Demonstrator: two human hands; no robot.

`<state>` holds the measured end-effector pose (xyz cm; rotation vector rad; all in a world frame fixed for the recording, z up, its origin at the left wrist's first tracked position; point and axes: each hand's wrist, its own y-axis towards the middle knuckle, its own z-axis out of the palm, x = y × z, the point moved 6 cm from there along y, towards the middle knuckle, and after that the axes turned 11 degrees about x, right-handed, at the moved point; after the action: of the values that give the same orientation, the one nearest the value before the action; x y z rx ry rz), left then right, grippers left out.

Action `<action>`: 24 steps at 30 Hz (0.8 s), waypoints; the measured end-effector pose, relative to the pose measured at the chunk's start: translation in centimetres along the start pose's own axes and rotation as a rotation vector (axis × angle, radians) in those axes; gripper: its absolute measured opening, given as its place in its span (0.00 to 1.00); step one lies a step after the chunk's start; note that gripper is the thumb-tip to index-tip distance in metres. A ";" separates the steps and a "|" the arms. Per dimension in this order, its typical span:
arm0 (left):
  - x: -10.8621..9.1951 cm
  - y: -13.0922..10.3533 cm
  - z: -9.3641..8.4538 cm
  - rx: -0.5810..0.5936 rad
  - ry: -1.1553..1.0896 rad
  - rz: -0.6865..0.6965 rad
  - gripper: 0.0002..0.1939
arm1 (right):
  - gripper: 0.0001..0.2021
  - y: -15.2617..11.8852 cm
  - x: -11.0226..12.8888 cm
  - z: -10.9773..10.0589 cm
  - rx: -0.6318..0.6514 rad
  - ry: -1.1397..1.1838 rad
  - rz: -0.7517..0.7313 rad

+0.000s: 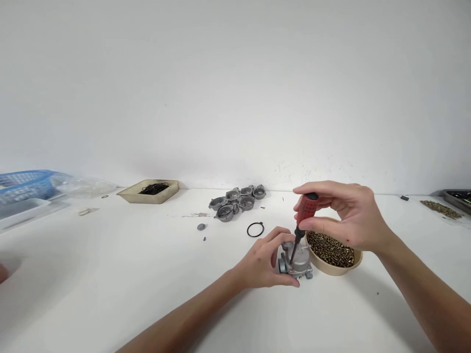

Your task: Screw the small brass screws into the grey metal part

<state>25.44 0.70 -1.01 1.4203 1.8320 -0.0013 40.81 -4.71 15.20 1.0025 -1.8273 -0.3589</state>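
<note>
My left hand [263,261] is wrapped round the left side of a grey metal carburetor [302,260] on the white table. In my right hand [346,213] is a screwdriver [306,210] with a red and black handle, its shaft slanting down to the carburetor's front edge. A copper-coloured screw [291,270] shows close to the screwdriver's tip; whether they touch is too small to tell. Just right of the carburetor stands a round beige bowl [358,261] full of brass-coloured screws, partly behind my right hand.
Several grey metal bowls [225,212] sit near the wall, with a black ring [255,229] in front. A beige tray [149,197] holds black rings. A blue basket [33,185] is far left; loose screws [440,209] lie far right. Part of another person's hand [3,273] shows at the left edge.
</note>
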 end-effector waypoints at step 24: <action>0.3 0.0 0.5 -0.017 0.026 0.020 0.41 | 0.20 -0.2 -1.4 0.9 0.081 -0.046 0.057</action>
<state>25.72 0.73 -1.48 1.4332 1.8347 0.0430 40.39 -3.92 13.81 1.0030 -1.9204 -0.2770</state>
